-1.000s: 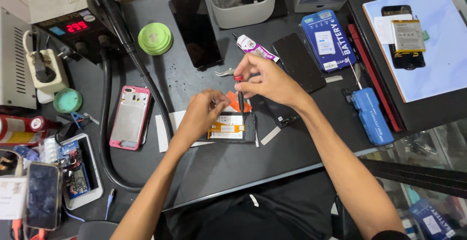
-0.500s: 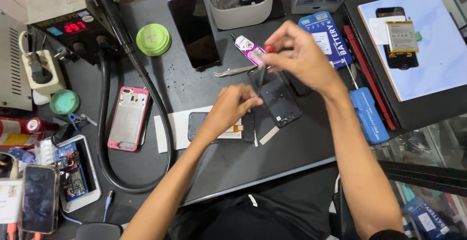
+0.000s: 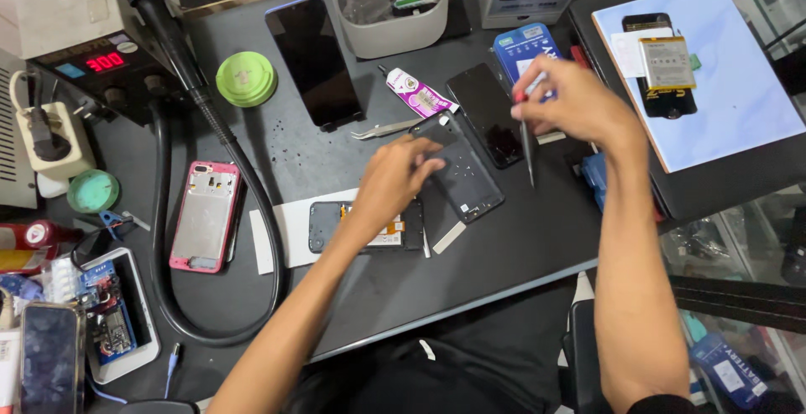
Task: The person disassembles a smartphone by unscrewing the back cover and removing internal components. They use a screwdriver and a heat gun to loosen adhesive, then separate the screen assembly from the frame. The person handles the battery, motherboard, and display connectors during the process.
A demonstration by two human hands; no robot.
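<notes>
The left hand (image 3: 395, 183) lies on the opened phone (image 3: 363, 227), which rests on a white sheet on the dark bench (image 3: 504, 254). Its fingers stretch out, partly open, and their tips touch the near corner of the black back cover (image 3: 466, 170) just right of the phone; they grip nothing that shows. Half a second ago this hand sat squarely over the phone with the fingers curled; now it has reached right, toward the cover.

The right hand (image 3: 571, 103) is closed around a thin tool with a red handle (image 3: 527, 141), whose dark shaft points down toward the bench. Earlier this hand was above the cover, near the purple glue tube (image 3: 417, 95); now it has swung right of the cover and hovers over the edge of the blue box (image 3: 525, 49), clear of the cover.

The cover itself lies flat and tilted, right of the phone, beside a black screen panel (image 3: 487, 116). The metal tweezers (image 3: 388, 128) lie just above the phone, the pink phone frame (image 3: 206, 217) well left of it, and neither has moved.
</notes>
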